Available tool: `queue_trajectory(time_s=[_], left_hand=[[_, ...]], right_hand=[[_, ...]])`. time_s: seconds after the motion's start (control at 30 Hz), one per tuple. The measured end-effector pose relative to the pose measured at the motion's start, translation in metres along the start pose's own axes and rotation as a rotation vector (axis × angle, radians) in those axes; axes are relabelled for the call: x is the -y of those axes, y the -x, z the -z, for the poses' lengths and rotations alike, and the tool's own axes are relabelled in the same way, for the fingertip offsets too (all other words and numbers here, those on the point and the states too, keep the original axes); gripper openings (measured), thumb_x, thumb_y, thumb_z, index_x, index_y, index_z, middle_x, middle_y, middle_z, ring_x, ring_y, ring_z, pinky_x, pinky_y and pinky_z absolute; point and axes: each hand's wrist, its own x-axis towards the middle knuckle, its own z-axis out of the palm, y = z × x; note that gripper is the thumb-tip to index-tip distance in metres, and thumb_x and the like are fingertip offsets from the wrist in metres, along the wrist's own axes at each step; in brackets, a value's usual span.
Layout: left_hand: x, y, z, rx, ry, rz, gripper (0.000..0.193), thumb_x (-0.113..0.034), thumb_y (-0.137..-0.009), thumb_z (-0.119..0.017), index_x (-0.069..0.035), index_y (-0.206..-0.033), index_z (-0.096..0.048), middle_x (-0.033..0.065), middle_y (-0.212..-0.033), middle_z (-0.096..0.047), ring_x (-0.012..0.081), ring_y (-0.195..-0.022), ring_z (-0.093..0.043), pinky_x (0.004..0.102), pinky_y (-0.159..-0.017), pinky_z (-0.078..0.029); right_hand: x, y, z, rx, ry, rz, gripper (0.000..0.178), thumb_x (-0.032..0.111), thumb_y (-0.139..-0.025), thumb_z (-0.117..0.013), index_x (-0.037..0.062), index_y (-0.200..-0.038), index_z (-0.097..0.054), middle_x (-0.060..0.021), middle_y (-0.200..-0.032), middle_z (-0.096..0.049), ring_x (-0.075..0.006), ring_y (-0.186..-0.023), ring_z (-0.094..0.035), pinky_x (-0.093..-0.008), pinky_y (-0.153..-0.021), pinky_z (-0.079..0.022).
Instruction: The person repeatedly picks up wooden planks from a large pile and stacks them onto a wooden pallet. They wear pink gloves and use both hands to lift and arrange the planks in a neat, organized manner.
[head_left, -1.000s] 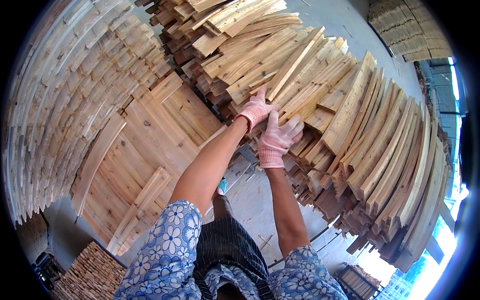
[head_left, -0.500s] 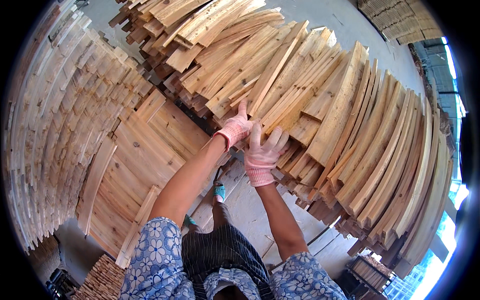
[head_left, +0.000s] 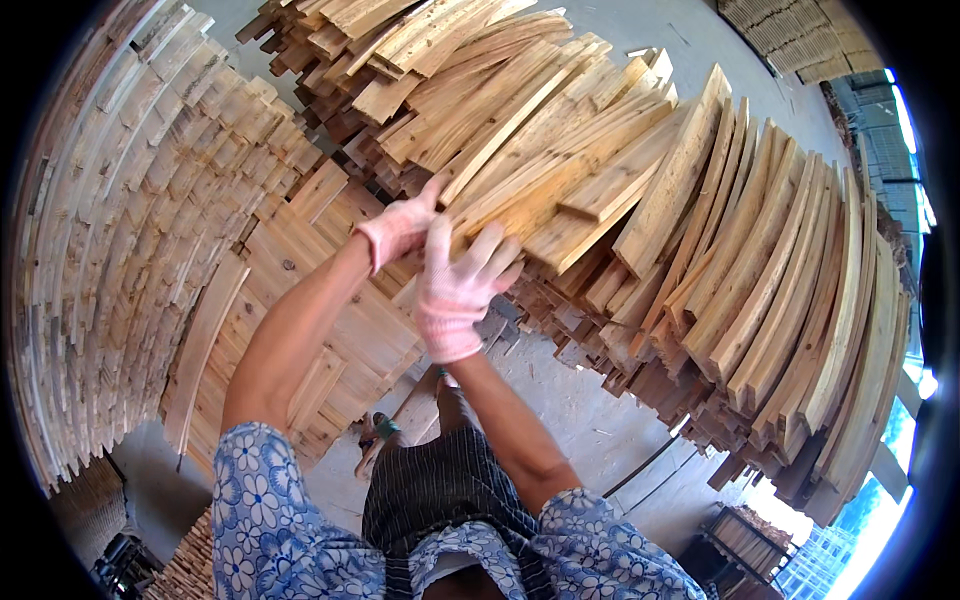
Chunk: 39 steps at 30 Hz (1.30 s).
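Observation:
Both my hands wear pale pink gloves and are at the near ends of a bunch of wooden planks (head_left: 540, 212). My left hand (head_left: 402, 228) grips the bunch at its left edge, the thumb lying along one plank. Just right of it, my right hand (head_left: 458, 288) has its fingers curled over the plank ends; its palm side is hidden. The bunch lies slantwise across the large plank stack (head_left: 760, 300), its ends jutting out toward me past the planks below. A short board rests at the bunch's right side.
A tall stack of thin wooden strips (head_left: 130, 240) stands at left. Next to it is a panelled wooden surface (head_left: 300, 290) with a loose strip (head_left: 205, 350) along its edge. Concrete floor (head_left: 590, 400) shows by my feet. A dark rack (head_left: 745, 545) stands at lower right.
Both hands have moved left and toward me, and the gripped planks have slid with them. Their ends now stick out farther from the stack, over the panelled surface's right side.

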Motion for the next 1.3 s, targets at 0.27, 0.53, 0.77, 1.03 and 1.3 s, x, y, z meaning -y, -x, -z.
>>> queue_trajectory(time_s=[0.27,0.53,0.77,1.03,1.3], left_hand=[[0.180,0.077,0.010,-0.210,0.339,-0.020,0.105,-0.009,-0.081,-0.088,-0.016,-0.163,-0.022,0.0098,-0.144,-0.055,0.0224,-0.129,-0.055,0.0354,-0.111,-0.044],[0.179,0.068,0.045,0.088,0.314,-0.022,0.113,-0.079,-0.079,-0.069,-0.013,-0.161,-0.030,0.0146,-0.155,-0.046,0.0267,-0.145,-0.041,0.0440,-0.119,-0.036],[0.130,-0.035,0.015,-0.166,0.176,-0.219,0.048,-0.038,-0.107,-0.057,-0.001,-0.137,-0.063,0.0074,-0.135,-0.067,0.0164,-0.129,-0.059,0.0288,-0.111,-0.046],[0.132,-0.033,-0.002,-0.180,0.170,-0.223,0.053,-0.040,-0.104,-0.060,-0.002,-0.142,-0.056,0.0093,-0.141,-0.060,0.0183,-0.134,-0.053,0.0308,-0.113,-0.043],[0.267,0.129,-0.007,-0.151,0.575,-0.161,0.061,-0.041,-0.101,-0.063,-0.002,-0.146,-0.049,0.0112,-0.146,-0.053,0.0201,-0.139,-0.047,0.0328,-0.115,-0.041]], right_hand=[[-0.099,0.104,0.130,0.565,-0.969,-0.136,0.042,0.003,-0.089,-0.067,0.0092,-0.130,-0.061,-0.0208,-0.119,-0.060,-0.0382,-0.107,-0.063,-0.0476,-0.094,-0.052],[-0.173,0.150,0.129,0.600,-1.599,-1.309,0.040,0.035,-0.097,-0.061,-0.0008,-0.114,-0.060,-0.0082,-0.077,-0.060,-0.0248,-0.065,-0.058,-0.0471,-0.074,-0.056],[-0.183,0.132,-0.032,0.457,-1.783,-1.379,0.086,0.071,-0.092,-0.058,0.0129,-0.153,-0.042,-0.0115,-0.146,-0.055,-0.0313,-0.130,-0.055,-0.0473,-0.111,-0.048],[-0.140,0.087,-0.013,0.396,-1.590,-1.488,0.093,0.085,-0.087,-0.051,0.0164,-0.150,-0.043,-0.0072,-0.141,-0.053,-0.0286,-0.129,-0.053,-0.0475,-0.108,-0.048],[-0.079,0.152,0.133,0.576,-1.697,-1.347,0.076,0.059,-0.100,-0.049,0.0073,-0.155,-0.041,-0.0131,-0.148,-0.053,-0.0266,-0.134,-0.054,-0.0410,-0.111,-0.048]])
